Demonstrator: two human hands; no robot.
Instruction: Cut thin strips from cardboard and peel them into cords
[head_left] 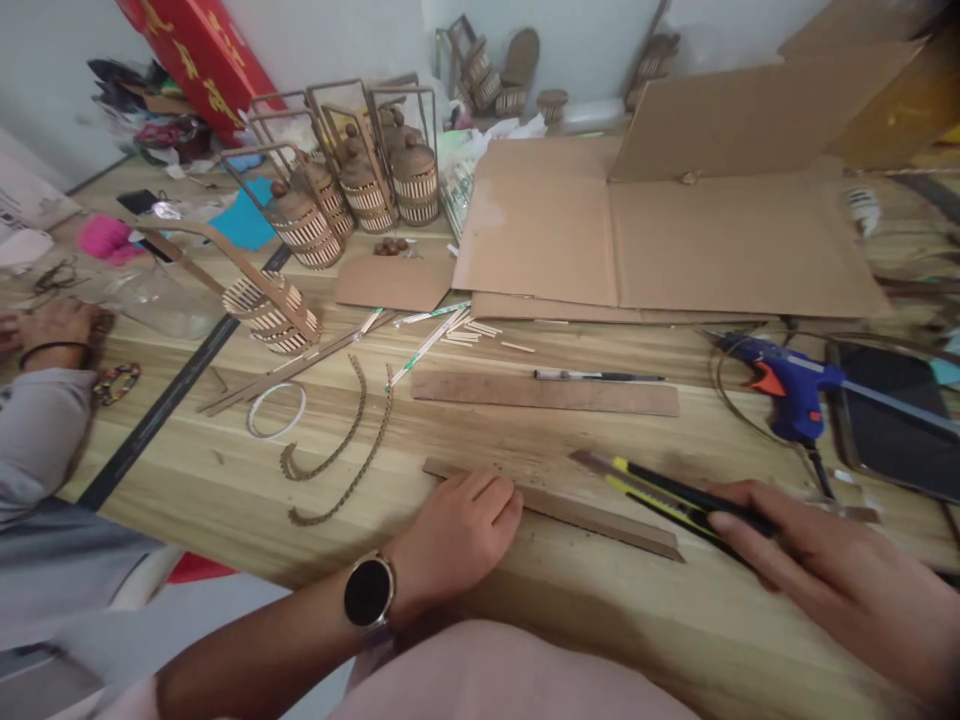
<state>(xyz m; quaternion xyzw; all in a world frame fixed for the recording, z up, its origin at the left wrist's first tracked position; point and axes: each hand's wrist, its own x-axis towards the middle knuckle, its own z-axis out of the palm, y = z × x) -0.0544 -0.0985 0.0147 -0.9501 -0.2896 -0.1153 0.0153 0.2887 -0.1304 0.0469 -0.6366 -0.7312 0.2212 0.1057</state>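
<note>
On the table, the left hand lies on a thin cardboard strip, curled up a bit; I cannot tell if it pinches it. The right hand holds a yellow and black knife near the strip.

Behind the cutter, a pen lies left of the glue gun.

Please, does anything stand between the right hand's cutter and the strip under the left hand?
Nothing visible lies between the cutter in the right hand and the cardboard strip; the left hand covers part of its left half.
</note>
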